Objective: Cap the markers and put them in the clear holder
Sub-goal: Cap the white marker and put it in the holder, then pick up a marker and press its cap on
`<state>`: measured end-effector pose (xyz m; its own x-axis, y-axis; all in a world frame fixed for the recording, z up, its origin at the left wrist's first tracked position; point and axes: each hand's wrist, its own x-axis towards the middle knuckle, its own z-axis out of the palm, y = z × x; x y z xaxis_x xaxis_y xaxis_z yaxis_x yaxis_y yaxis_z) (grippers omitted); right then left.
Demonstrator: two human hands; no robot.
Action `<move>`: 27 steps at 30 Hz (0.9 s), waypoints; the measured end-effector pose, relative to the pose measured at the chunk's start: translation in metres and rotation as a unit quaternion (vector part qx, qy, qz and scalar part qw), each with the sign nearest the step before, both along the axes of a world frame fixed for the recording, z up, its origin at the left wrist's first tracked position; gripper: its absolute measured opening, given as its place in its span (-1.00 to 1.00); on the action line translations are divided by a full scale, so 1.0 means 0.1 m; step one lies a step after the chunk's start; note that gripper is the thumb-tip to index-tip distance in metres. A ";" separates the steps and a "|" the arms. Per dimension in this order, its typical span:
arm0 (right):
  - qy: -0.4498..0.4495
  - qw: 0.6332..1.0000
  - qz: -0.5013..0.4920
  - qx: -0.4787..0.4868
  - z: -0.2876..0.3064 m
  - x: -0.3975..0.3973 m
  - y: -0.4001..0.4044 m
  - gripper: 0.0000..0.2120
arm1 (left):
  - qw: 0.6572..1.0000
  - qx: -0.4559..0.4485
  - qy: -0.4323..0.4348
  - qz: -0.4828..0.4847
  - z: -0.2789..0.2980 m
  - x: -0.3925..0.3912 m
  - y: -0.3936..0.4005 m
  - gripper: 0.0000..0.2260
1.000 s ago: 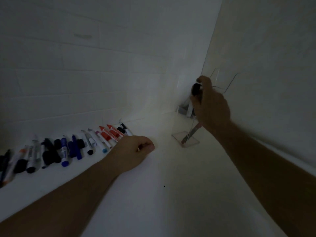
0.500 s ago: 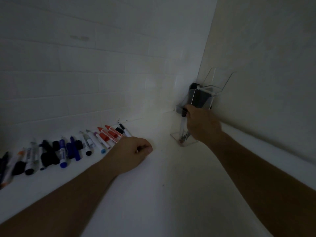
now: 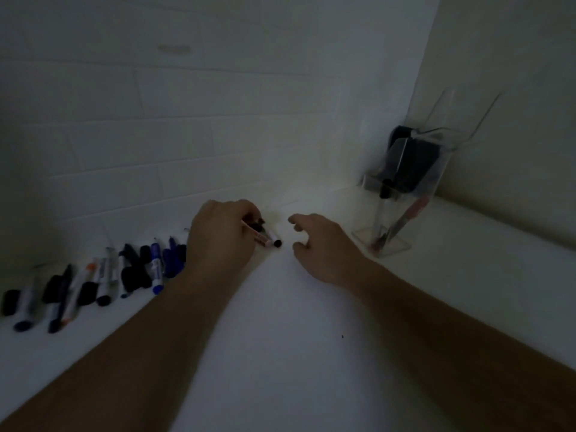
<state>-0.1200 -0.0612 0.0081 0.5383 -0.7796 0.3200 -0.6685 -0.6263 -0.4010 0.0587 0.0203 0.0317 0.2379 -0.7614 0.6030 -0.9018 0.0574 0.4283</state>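
Left hand [image 3: 221, 235] – grips marker [image 3: 265, 240] | rt hand [image 3: 318, 244] – open, empty, nr holder [image 3: 402, 194]

Left hand [image 3: 223, 235] curled with fingers [image 3: 249, 213] pinched closed; right hand [image 3: 321, 244] hovers beside it, fingers loosely spread.

Dim, soft frame. Left hand [image 3: 219, 241] covers the near end of the marker row [image 3: 103, 275]; which markers lie beneath, cannot tell. Row's far-left end cut by the frame edge. Caps on or off: unclear for most. Clear holder [image 3: 402, 194] contents murky; dark mass unidentifiable. Both forearms cropped at the bottom edge.
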 end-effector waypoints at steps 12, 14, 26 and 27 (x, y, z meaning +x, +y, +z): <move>0.115 0.992 -0.002 -0.054 -0.13 0.23 -0.18 -0.64 | 0.998 0.024 -0.035 0.040 -0.08 0.04 -0.09 -0.68; 0.128 0.988 -0.034 -0.078 -0.16 0.13 -0.17 -0.66 | 0.997 0.039 -0.044 0.043 -0.11 0.05 -0.12 -0.69; -0.142 0.988 -0.067 0.000 -0.26 -0.15 -0.19 -0.58 | 0.983 0.173 -0.036 0.040 -0.12 0.25 -0.53 -0.78; -0.135 0.989 -0.058 0.001 -0.26 -0.15 -0.19 -0.58 | 0.976 0.214 -0.028 0.038 -0.06 0.24 -0.59 -0.76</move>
<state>-0.1348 -0.0805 -0.0183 0.3409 -0.8316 0.4385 -0.6046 -0.5511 -0.5751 0.0828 -0.0388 0.0258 0.2783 -0.9281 0.2474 -0.9196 -0.1831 0.3477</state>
